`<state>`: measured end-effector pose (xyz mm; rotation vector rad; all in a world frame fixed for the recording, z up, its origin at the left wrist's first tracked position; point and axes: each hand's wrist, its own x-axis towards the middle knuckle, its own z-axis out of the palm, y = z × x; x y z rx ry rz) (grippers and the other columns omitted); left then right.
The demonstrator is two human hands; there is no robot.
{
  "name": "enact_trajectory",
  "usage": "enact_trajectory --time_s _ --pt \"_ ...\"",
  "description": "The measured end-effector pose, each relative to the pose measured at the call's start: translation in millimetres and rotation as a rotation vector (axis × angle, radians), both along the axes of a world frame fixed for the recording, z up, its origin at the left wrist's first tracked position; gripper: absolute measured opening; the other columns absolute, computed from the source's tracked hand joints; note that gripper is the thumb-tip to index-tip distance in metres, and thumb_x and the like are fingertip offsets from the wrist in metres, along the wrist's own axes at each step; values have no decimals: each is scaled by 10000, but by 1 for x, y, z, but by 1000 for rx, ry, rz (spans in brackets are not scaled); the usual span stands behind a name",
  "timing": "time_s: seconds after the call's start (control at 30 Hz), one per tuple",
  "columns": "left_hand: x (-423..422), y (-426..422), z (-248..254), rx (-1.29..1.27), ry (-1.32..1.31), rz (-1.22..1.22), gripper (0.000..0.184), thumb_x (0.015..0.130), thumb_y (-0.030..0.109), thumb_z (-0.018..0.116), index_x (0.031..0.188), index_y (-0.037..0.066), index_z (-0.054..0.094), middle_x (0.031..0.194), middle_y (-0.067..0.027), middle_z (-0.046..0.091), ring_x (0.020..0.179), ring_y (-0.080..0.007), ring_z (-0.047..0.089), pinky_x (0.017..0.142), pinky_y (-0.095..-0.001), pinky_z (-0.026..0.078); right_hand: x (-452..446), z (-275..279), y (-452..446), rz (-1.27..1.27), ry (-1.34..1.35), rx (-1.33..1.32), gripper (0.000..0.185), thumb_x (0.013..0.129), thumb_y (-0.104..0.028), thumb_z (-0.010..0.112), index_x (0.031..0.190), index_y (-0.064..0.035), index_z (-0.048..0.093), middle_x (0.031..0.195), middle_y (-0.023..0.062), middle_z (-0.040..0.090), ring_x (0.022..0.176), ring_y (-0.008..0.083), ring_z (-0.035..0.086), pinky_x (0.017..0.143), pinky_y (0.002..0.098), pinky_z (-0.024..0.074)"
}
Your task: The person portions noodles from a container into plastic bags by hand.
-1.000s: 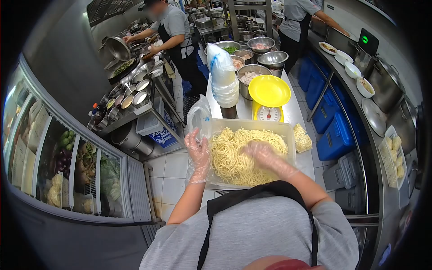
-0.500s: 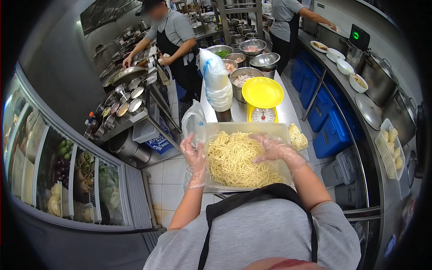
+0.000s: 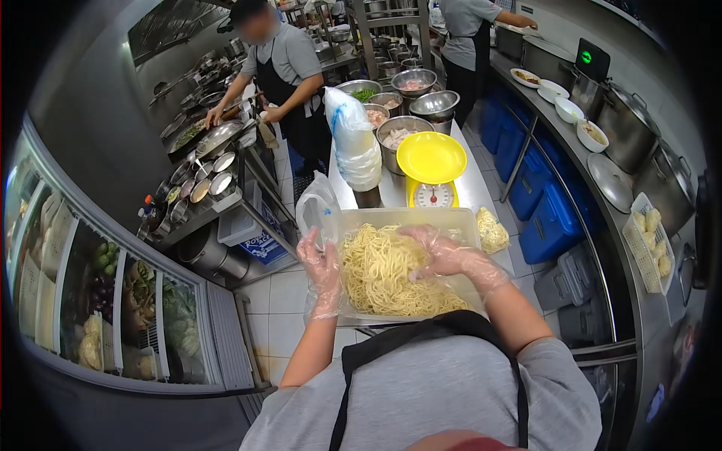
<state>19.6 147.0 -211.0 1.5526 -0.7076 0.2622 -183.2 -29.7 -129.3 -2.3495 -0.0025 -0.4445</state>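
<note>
Basically, the wearer's R hand [image 3: 444, 254], in a clear plastic glove, is down on a heap of noodles [image 3: 376, 282], fingers bent & thumb apart from them w/ strands btwn; can't tell how firmly it grips. The L hand [image 3: 322, 272], gloved likewise, is raised at the tub's L edge, palm up, fingers curled & spread; a thin clear bag [image 3: 319, 197] stands up just behind its fingertips, but can't tell if they pinch it. The noodles, pale yellow & tangled, lie in a wide see-through tub [image 3: 468, 222] at the near end of a metal table [image 3: 480, 174], right in front of the wearer's chest. Just beyond the tub: a kitchen scale [image 3: 434, 197] w/ a round yellow pan [image 3: 432, 156] on top. To the scale's L, a tall plastic-wrapped bundle [image 3: 353, 143] stands above a dark metal can. R of the tub, a small tied bag of noodles [image 3: 492, 231]. Farther back, metal bowls, incl. one w/ pale meat [image 3: 398, 138] & one w/ greens [image 3: 365, 96]. Far L, a co-worker [image 3: 289, 71] in grey shirt & black apron leans over pans; far R, another co-worker [image 3: 462, 49] reaches toward a big pot. Near L, a glass-front fridge w/ veg [image 3: 105, 259]; R side, blue bins [image 3: 553, 222] under a long counter.
</note>
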Motion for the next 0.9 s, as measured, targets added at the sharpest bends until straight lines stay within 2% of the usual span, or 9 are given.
enact_trajectory --time_s 0.07,0.3,0.37,0.5,0.57,0.63,0.7,0.8,0.9 --pt "1 1 -2 26 -79 51 423 847 103 602 1247 22 491 1208 -143 365 1095 -240 433 867 -340 411 -4 -23 5 -271 738 -239 604 755 -225 704 1280 -75 446 1132 198 563 1123 339 522 943 417 418" --pt "-70 -12 49 243 19 -273 726 802 205 695 1379 20 296 1270 -181 303 1068 -248 458 761 -321 505 -8 -66 -19 -210 225 22 589 792 -271 686 1269 -12 456 1152 218 568 1094 327 548 929 415 426" --pt "-89 -19 48 336 45 -359 802 780 231 724 1400 24 258 1282 -193 290 1073 -258 457 778 -331 512 -1 -63 -16 -205 -5 427 539 826 -261 663 1255 4 471 1105 178 593 1036 281 566 894 375 438" --pt "-103 -31 42 387 -62 -460 931 732 272 781 1425 23 211 1273 -214 285 1110 -311 445 836 -343 504 -5 -34 13 -290 -23 611 502 851 -250 645 1245 9 473 1054 122 591 967 235 560 849 339 444" --pt "-94 -38 26 379 -78 -370 966 716 273 796 1429 19 196 1253 -212 290 1146 -327 431 872 -361 495 -19 -6 25 -75 130 1170 501 855 -285 647 1226 8 482 1075 106 570 957 230 545 841 335 441" --pt "-88 -42 8 254 53 -462 975 712 248 801 1435 24 186 1240 -196 301 1168 -327 428 912 -384 470 -17 -21 20 -96 136 1022 498 852 -286 652 1216 10 487 1075 107 564 967 220 538 844 336 440" --pt "-91 -38 6 158 173 -647 949 720 -36 727 1455 55 134 1281 -113 235 1216 -262 406 995 -333 430 -12 -47 12 -113 137 876 495 848 -286 657 1207 12 492 1075 108 558 977 210 531 846 338 438" --pt "-100 -30 17 97 256 -704 910 729 131 764 1435 33 198 1258 -180 313 1229 -329 379 971 -421 400 -10 -66 2 -89 71 641 501 835 -281 672 1192 24 498 1059 124 560 988 208 527 858 340 434" --pt "-94 -24 18 402 -87 -531 884 709 24 715 1434 33 209 1272 -195 320 1222 -340 384 962 -404 416 -18 -50 10 -64 94 480 472 822 -260 684 1159 19 508 1067 134 556 993 213 529 864 339 432"
